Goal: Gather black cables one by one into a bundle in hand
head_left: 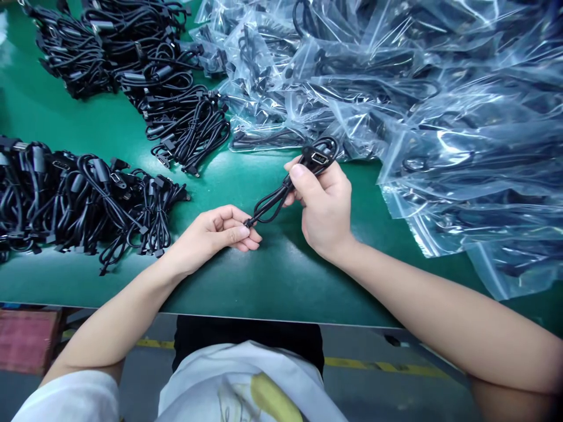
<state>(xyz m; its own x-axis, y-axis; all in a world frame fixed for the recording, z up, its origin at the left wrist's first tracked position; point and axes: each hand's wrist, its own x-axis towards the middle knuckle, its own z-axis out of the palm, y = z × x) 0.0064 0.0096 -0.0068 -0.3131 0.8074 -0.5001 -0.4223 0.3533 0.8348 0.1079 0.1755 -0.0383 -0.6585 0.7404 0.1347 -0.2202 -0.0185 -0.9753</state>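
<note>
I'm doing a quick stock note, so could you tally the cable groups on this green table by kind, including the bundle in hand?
Held cable bundle: 1
Unbagged cable piles: 2 (far pile, near pile)
Heap of bagged cables: 1
Total: 4 groups; single cables overlap too much to count.

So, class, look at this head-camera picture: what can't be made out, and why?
All in the head view:
- Lower tip of the held cable: too small to identify, partly covered by the left hand.
- Part of its upper end: behind the right hand.
- Number of clear bags: overlap and glare hide it; the right edge cuts some off.
- Nearer loose bundles: cut off by the left edge.
</note>
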